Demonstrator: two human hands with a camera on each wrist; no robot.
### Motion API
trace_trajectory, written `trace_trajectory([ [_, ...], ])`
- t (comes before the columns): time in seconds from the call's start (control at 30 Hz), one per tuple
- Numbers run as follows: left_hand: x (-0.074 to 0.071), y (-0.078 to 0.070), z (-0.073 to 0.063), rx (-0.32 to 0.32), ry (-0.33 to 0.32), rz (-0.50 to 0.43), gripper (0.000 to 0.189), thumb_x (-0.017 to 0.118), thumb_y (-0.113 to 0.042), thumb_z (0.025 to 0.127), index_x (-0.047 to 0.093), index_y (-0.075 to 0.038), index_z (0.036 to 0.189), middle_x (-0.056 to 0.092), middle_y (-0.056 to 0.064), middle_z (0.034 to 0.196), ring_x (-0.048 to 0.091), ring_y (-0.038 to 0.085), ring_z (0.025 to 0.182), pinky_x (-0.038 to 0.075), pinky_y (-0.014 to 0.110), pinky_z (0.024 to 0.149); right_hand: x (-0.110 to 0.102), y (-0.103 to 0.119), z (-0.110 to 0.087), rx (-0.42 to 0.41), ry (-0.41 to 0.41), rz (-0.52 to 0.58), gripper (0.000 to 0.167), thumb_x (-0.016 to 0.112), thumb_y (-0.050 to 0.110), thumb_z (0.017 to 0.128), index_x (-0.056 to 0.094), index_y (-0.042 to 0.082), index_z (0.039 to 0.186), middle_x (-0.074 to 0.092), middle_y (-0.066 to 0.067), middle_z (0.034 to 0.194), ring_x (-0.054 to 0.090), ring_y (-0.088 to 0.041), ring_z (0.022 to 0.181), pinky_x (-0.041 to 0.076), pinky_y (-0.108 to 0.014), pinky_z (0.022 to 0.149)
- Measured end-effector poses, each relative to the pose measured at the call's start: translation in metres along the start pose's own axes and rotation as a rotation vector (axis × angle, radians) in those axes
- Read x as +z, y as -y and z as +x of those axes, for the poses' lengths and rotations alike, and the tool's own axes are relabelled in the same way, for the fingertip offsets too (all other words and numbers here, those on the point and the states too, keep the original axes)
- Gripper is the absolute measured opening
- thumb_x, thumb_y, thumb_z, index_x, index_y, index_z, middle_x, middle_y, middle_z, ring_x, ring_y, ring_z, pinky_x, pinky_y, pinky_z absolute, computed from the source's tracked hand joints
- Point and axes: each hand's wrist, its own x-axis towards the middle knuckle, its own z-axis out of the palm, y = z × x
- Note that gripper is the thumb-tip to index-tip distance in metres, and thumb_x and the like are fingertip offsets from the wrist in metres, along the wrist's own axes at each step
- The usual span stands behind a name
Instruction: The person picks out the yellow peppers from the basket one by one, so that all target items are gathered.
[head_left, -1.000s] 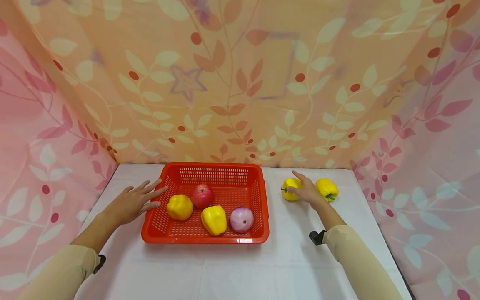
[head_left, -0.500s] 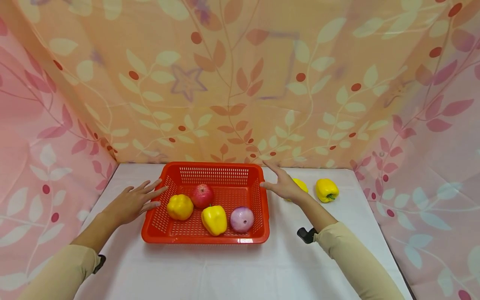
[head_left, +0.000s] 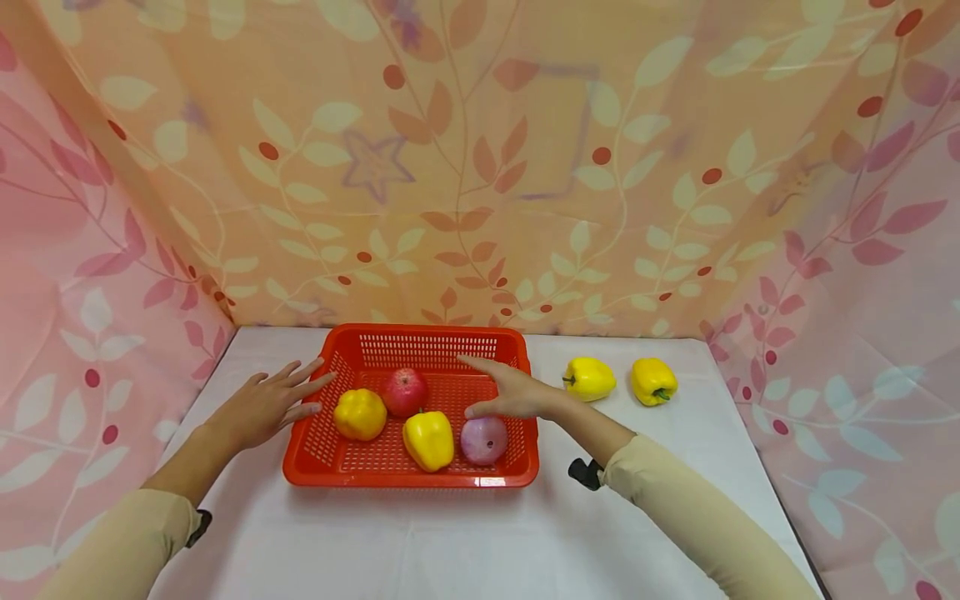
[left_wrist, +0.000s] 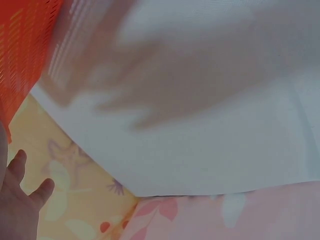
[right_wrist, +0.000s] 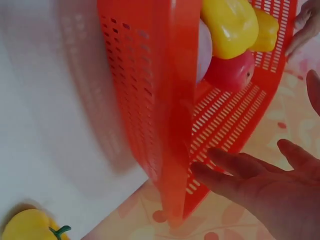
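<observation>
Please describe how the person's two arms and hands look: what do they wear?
Both arms wear long beige sleeves that end at the wrist. A small black device sits at the right cuff, and a similar black piece shows at the left cuff. The left hand and right hand are bare, with no gloves or rings visible.

The basket (head_left: 517,417) is glossy red plastic, its walls a perforated grid; the peppers (head_left: 590,377) look smooth and waxy; the surface (head_left: 450,533) wears matt white cloth; the curtains (head_left: 480,167) are thin printed fabric.

Beige long sleeves, black wrist straps, bare hands
</observation>
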Motion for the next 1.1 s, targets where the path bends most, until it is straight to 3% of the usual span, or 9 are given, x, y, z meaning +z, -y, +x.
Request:
trace_trajectory([
  [0.23,0.001,0.002,0.0,-0.002,-0.005,-0.006,0.059,0.057,-0.044,0.099,0.045,-0.02,0.151,0.035,0.016,0.158,0.035,0.051,0.138,0.035,0.074,0.099,0.005,0.013,0.007,0.041,0.145,-0.015,0.087,0.079,0.031,0.085,0.031,0.028,0.157,0.036,-0.001,0.158,0.033,-0.026,0.144,0.035,-0.055,0.112],
  [0.47,0.0,0.001,0.0,-0.002,-0.004,-0.01,0.059,0.057,-0.044,0.099,0.045,-0.021,0.151,0.036,0.016,0.158,0.036,0.051,0.138,0.035,0.074,0.099,0.011,0.021,0.019,0.086,0.281,0.008,0.092,0.082,0.034,0.081,0.031,0.03,0.157,0.033,0.002,0.16,0.025,-0.025,0.148,0.033,-0.057,0.112],
  [0.7,0.0,0.001,0.0,-0.006,0.0,-0.011,0.059,0.057,-0.045,0.099,0.045,-0.021,0.151,0.035,0.016,0.158,0.035,0.051,0.138,0.034,0.074,0.099,0.018,0.028,0.031,0.089,0.33,0.01,0.083,0.076,0.037,0.087,0.033,0.024,0.157,0.038,-0.003,0.157,0.029,-0.028,0.146,0.035,-0.055,0.112],
  [0.87,0.001,0.002,0.0,-0.006,-0.003,-0.011,0.059,0.057,-0.045,0.099,0.045,-0.021,0.151,0.036,0.017,0.158,0.036,0.051,0.138,0.035,0.074,0.099,0.021,0.032,0.039,0.117,0.347,0.077,0.081,0.075,0.035,0.089,0.034,0.02,0.157,0.034,-0.012,0.159,0.037,-0.035,0.14,0.048,-0.052,0.1],
  [1.1,0.001,0.0,0.0,-0.007,0.004,-0.009,0.059,0.057,-0.044,0.099,0.044,-0.021,0.151,0.035,0.017,0.158,0.036,0.051,0.138,0.035,0.074,0.099,0.031,0.034,0.05,0.152,0.323,0.105,0.079,0.074,0.036,0.09,0.035,0.02,0.156,0.035,-0.012,0.157,0.05,-0.026,0.119,0.055,-0.048,0.089],
])
